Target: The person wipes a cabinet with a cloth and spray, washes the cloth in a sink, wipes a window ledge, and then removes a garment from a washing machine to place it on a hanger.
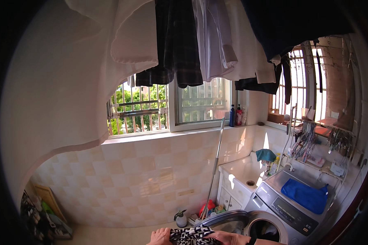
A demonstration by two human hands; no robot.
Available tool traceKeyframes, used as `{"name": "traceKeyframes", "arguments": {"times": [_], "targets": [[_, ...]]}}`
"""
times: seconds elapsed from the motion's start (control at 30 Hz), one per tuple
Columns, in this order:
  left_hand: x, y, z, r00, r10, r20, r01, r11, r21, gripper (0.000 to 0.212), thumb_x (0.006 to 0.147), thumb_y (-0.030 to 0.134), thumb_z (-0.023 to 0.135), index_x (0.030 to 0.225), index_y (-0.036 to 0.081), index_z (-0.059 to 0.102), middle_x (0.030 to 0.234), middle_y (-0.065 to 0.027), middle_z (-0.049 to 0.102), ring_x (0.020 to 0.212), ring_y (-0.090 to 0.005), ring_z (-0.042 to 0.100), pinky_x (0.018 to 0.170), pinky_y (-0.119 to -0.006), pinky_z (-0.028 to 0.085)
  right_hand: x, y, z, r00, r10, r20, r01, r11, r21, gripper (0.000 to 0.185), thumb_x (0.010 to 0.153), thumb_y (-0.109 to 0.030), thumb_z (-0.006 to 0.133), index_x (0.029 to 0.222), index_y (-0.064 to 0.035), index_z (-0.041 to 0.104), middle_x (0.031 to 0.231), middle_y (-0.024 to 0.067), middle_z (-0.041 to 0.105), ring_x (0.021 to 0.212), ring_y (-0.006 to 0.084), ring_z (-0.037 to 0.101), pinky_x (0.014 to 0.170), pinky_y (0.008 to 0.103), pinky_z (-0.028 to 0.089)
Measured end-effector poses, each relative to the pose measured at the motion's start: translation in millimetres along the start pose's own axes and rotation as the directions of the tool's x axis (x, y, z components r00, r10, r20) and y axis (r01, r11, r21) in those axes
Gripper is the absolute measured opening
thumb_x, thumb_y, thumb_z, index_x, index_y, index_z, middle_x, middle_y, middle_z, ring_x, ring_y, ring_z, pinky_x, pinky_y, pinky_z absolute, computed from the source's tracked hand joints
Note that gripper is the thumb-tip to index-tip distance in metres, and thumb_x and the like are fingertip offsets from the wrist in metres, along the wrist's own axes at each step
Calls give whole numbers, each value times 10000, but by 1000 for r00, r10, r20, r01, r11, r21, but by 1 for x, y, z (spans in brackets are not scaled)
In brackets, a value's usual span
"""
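Note:
At the bottom edge of the view, my left hand (160, 237) and my right hand (225, 237) grip a black-and-white patterned cloth (191, 235) from its two sides. The lower part of the cloth is cut off by the frame. Just beyond my right hand, the round door (230, 225) of a front-loading washing machine (286, 211) stands open, with dark and lighter fabric (265, 231) inside the drum. A blue cloth (305, 195) lies on top of the machine.
Shirts and dark garments (184, 46) hang overhead, with a large pale cloth (58, 92) at left. A mop pole (216, 156) leans by the white sink (239, 174). A spray bottle (181, 219) stands on the floor. Hangers (305, 139) crowd a rack at right.

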State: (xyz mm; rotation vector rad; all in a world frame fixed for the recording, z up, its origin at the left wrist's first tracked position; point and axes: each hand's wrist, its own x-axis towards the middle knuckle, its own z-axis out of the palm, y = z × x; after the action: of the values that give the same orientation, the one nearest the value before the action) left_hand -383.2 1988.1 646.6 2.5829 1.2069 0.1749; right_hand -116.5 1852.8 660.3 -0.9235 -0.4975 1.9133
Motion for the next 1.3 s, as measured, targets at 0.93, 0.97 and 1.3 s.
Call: {"name": "traceKeyframes", "arguments": {"times": [0.93,0.97,1.3], "targets": [[40,66,32,830,292,-476,-551,564,-615,211,766,182,656,925,44,645,842,-51,639,769,-169,605,669,-285,491,34,28,53,868,-494,47,474,796,-376,282,913,-127,564,1156,17,556,1052,27,615,929,105,561,835,259,466],[43,68,36,860,274,-431,-511,444,-736,224,777,182,652,949,40,638,867,-50,638,785,-166,603,682,-285,492,28,26,59,866,-500,18,474,807,-352,264,923,-190,560,1109,-3,571,1008,27,608,896,104,545,809,261,463],[13,56,50,917,381,120,95,85,-992,316,880,173,600,1141,-3,569,1085,-66,619,955,-147,581,827,-283,493,14,-16,53,948,-315,-45,305,940,-153,215,885,-234,642,981,-45,607,878,-13,621,810,94,599,713,251,498]]}}
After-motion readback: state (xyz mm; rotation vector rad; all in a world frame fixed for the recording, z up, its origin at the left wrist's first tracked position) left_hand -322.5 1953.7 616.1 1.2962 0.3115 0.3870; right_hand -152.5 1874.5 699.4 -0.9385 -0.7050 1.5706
